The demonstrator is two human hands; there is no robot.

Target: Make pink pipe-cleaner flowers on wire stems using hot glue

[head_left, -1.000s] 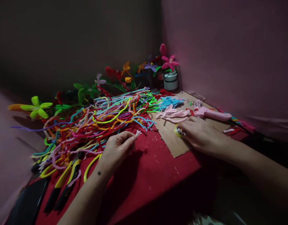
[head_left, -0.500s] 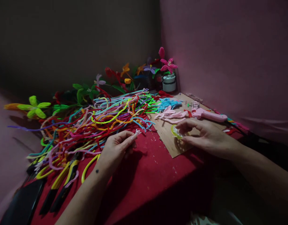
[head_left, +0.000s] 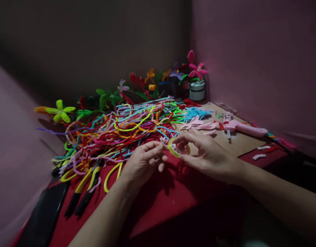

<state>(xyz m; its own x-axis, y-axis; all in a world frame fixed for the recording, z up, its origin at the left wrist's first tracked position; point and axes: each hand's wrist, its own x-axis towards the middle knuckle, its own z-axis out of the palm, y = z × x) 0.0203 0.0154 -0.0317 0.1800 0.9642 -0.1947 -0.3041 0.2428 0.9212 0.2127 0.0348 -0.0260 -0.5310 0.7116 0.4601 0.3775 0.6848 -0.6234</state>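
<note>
My left hand (head_left: 147,156) pinches a small bunch of white flower stamens (head_left: 162,140) between thumb and fingertips, their tips pointing up. Close to its right, my right hand (head_left: 206,156) grips a round, yellow-rimmed disc (head_left: 170,148) by its edge, thumb below and fingers above. The disc has a pale, see-through middle with small marks; its exact kind is unclear. Only a narrow gap separates the disc from the stamens. Behind the left hand spreads a heap of colourful pipe cleaners (head_left: 132,123).
Yellow-and-black pliers (head_left: 87,187) and a black flat object (head_left: 45,216) lie at left on the red cloth (head_left: 153,216). A pink glue gun (head_left: 246,128) rests on a brown board (head_left: 240,145) with pink and blue pieces (head_left: 197,113). Pipe-cleaner flowers (head_left: 61,111) line the back.
My right hand has brought the yellow-rimmed disc leftward, off the board's side to beside the stamens. My left hand still pinches the stamens. The view has shifted slightly left.
</note>
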